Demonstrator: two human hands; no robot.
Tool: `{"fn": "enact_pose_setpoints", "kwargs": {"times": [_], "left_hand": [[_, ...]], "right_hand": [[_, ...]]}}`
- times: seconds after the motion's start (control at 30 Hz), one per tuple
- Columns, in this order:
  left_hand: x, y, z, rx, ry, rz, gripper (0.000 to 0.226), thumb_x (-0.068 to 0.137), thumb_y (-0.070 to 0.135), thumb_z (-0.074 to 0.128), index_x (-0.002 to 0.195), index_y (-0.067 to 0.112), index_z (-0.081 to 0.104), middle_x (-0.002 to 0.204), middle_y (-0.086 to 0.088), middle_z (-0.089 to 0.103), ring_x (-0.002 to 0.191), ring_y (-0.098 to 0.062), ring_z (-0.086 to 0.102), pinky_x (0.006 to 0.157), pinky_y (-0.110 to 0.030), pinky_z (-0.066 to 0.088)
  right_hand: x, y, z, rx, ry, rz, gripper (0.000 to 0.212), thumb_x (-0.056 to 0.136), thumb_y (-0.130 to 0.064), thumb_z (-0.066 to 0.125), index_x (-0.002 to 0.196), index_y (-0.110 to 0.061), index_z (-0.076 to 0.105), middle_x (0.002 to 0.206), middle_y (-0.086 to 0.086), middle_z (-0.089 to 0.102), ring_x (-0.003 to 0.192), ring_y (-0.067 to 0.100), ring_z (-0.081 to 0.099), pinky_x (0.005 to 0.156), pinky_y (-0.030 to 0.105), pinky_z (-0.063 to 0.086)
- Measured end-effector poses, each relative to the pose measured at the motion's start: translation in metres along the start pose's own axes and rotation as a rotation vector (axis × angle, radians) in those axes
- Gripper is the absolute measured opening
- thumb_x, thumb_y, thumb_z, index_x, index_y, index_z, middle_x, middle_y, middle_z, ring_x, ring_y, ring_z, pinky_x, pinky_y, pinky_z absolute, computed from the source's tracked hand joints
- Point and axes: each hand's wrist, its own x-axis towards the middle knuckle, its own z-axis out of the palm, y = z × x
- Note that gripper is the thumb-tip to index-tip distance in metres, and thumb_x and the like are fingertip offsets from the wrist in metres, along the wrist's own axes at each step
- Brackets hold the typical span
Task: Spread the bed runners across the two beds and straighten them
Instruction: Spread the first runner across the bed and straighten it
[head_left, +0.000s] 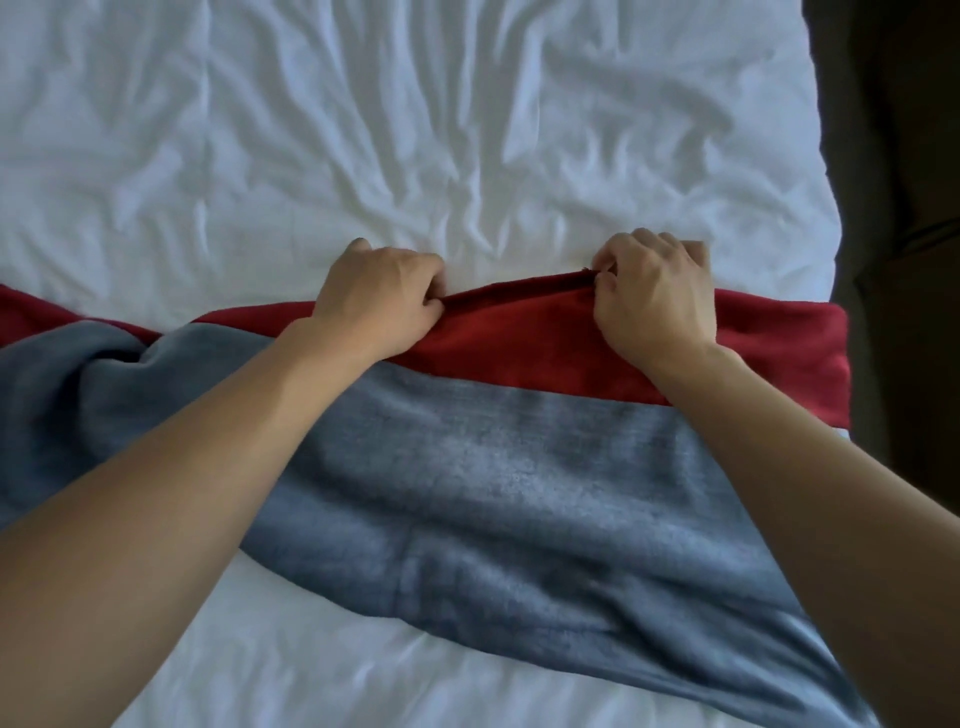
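Note:
A red bed runner (519, 338) lies across the white bed (415, 130) from the left edge to the right side, where it hangs over. A grey-blue runner (493, 493) overlaps its near part and is bunched at the left. My left hand (376, 299) pinches the red runner's far edge near the middle. My right hand (652, 293) pinches the same edge a little further right. Between the two hands the red edge is lifted into a low ridge.
The white sheet is wrinkled beyond the runners. The bed's right edge (826, 208) drops to a dark floor or furniture (904, 156). White sheet also shows in front of the grey-blue runner at the bottom.

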Motion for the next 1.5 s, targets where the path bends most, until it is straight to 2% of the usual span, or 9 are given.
{"fn": "enact_pose_setpoints", "kwargs": {"times": [0.2,0.47,0.63,0.77,0.9,1.1,1.27,1.4,1.5], "left_hand": [[-0.013,0.006,-0.007,-0.047,0.208,-0.053,0.008,0.094,0.024,0.056,0.094,0.017,0.061,0.090,0.002,0.060,0.067,-0.022,0.056,0.055,-0.030,0.035],[-0.041,-0.071,-0.015,-0.046,-0.085,-0.193,0.017,0.087,0.029,0.064,0.103,0.026,0.065,0.098,0.001,0.066,0.084,-0.024,0.061,0.066,-0.032,0.040],[-0.048,-0.094,-0.019,0.067,-0.092,-0.058,0.011,0.087,0.033,0.062,0.093,0.028,0.069,0.085,0.001,0.067,0.072,-0.021,0.056,0.074,-0.031,0.037],[-0.060,-0.135,-0.022,0.079,-0.092,0.013,0.015,0.085,0.036,0.064,0.086,0.024,0.071,0.078,0.002,0.066,0.074,-0.020,0.058,0.086,-0.034,0.039],[-0.071,-0.166,-0.029,-0.006,-0.077,0.087,0.018,0.087,0.039,0.063,0.084,0.023,0.070,0.076,0.002,0.065,0.072,-0.019,0.054,0.088,-0.036,0.038],[-0.093,-0.177,-0.028,-0.239,0.054,0.246,0.021,0.092,0.041,0.059,0.084,0.024,0.069,0.074,0.006,0.066,0.073,-0.018,0.058,0.090,-0.034,0.039],[-0.102,-0.182,-0.029,-0.318,0.020,0.228,0.037,0.097,0.042,0.050,0.066,0.024,0.058,0.056,0.008,0.050,0.059,-0.017,0.049,0.085,-0.031,0.037],[-0.096,-0.205,-0.031,-0.314,0.052,0.116,0.024,0.097,0.032,0.051,0.094,0.020,0.071,0.080,0.001,0.071,0.074,-0.023,0.063,0.088,-0.033,0.041],[-0.082,-0.222,-0.035,-0.209,0.071,0.104,0.017,0.090,0.034,0.063,0.101,0.021,0.068,0.094,0.001,0.068,0.089,-0.022,0.063,0.092,-0.037,0.041]], "right_hand": [[0.003,-0.079,0.011,0.116,-0.098,-0.228,0.021,0.092,-0.031,0.055,0.100,-0.019,0.070,0.092,0.001,0.069,0.089,0.025,0.061,0.095,0.038,0.037],[0.000,-0.120,0.021,0.017,-0.084,-0.141,0.019,0.088,-0.022,0.056,0.096,-0.018,0.073,0.091,0.001,0.070,0.086,0.024,0.061,0.094,0.037,0.036],[0.000,-0.195,0.039,-0.072,-0.156,-0.369,0.019,0.093,-0.017,0.052,0.092,-0.017,0.071,0.089,0.003,0.068,0.084,0.028,0.062,0.092,0.037,0.038],[0.004,-0.199,0.032,-0.145,-0.207,-0.205,0.020,0.091,-0.029,0.057,0.094,-0.018,0.073,0.094,0.002,0.071,0.090,0.026,0.062,0.099,0.039,0.038],[-0.008,-0.231,0.036,-0.094,-0.381,-0.249,0.017,0.088,-0.032,0.065,0.099,-0.021,0.072,0.095,-0.003,0.069,0.091,0.021,0.063,0.098,0.037,0.039],[-0.012,-0.249,0.047,-0.137,-0.064,0.020,0.013,0.090,-0.023,0.061,0.093,-0.016,0.072,0.088,0.002,0.070,0.082,0.024,0.062,0.094,0.042,0.041],[-0.009,-0.285,0.056,-0.009,-0.266,-0.155,0.012,0.087,-0.020,0.063,0.094,-0.019,0.072,0.089,-0.001,0.072,0.083,0.021,0.065,0.093,0.039,0.047],[0.005,-0.275,0.055,-0.114,-0.092,-0.059,0.017,0.093,-0.018,0.057,0.090,-0.012,0.072,0.091,0.006,0.070,0.084,0.027,0.062,0.094,0.042,0.042],[0.016,-0.271,0.050,-0.047,-0.036,-0.016,0.015,0.093,-0.018,0.058,0.092,-0.011,0.071,0.094,0.006,0.070,0.087,0.026,0.062,0.094,0.042,0.042]]}}
